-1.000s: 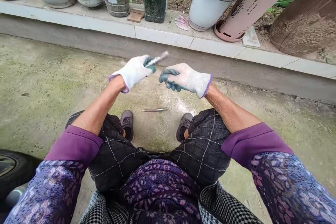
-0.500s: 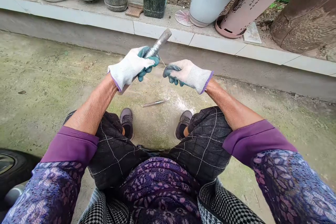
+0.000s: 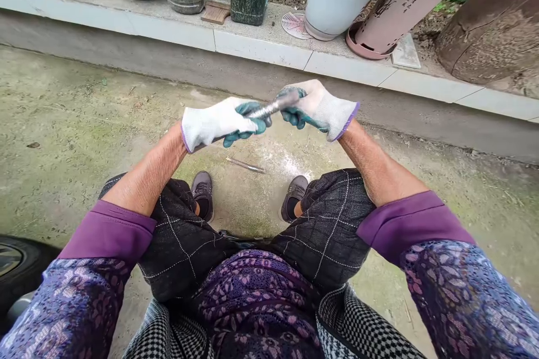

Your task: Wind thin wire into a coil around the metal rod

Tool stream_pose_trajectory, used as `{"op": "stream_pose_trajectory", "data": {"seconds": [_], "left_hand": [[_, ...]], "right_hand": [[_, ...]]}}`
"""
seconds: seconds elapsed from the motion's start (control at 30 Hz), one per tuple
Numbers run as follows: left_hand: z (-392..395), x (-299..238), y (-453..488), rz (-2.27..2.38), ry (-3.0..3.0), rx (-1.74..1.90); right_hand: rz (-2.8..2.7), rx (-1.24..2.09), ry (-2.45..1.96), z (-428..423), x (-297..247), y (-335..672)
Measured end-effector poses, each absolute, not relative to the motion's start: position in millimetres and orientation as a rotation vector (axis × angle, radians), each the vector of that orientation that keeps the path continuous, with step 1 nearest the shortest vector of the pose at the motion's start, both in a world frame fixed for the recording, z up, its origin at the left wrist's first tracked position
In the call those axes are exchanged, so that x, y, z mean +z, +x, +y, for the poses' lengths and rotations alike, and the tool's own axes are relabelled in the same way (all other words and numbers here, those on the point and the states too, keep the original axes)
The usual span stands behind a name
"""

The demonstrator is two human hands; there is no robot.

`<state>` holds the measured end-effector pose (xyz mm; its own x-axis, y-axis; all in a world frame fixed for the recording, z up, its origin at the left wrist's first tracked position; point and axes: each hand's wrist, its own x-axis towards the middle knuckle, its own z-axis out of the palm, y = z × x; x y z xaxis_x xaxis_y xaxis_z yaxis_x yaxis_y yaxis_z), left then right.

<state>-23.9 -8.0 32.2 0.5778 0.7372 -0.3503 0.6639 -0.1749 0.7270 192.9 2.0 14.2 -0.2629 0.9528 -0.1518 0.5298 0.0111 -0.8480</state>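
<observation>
A short silvery metal rod (image 3: 269,108) is held level above the ground between my two gloved hands. My left hand (image 3: 219,122), in a white glove with green fingers, is closed round the rod's near end. My right hand (image 3: 315,105), in a matching glove, is closed round the far end. Below them, a thin metal strip (image 3: 245,165) lies on the concrete between my two shoes. I am seated, with my knees apart.
A raised tiled ledge (image 3: 261,47) runs across the back, carrying several plant pots, among them a white pot (image 3: 332,3) and a dark square pot (image 3: 248,0). A tyre (image 3: 19,272) shows at the lower left. Bare concrete ground lies all around.
My right hand has risen and closed on the rod's far end. The rod has tipped from pointing upward to lying nearly level. The strip on the ground looks shifted as my head moved.
</observation>
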Motion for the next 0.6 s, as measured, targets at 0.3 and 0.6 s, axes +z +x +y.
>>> {"op": "stream_pose_trajectory", "data": {"seconds": [0.3,0.6], "left_hand": [[16.7,1.0,-21.3,1.39,1.92,0.481],[9.0,-0.2,-11.6,1.169,2.02,0.132]], "right_hand": [[-1.936,1.182,-1.51,-11.2,18.9,173.1],[-1.998,0.963,-1.635,6.0,14.2,196.3]]}}
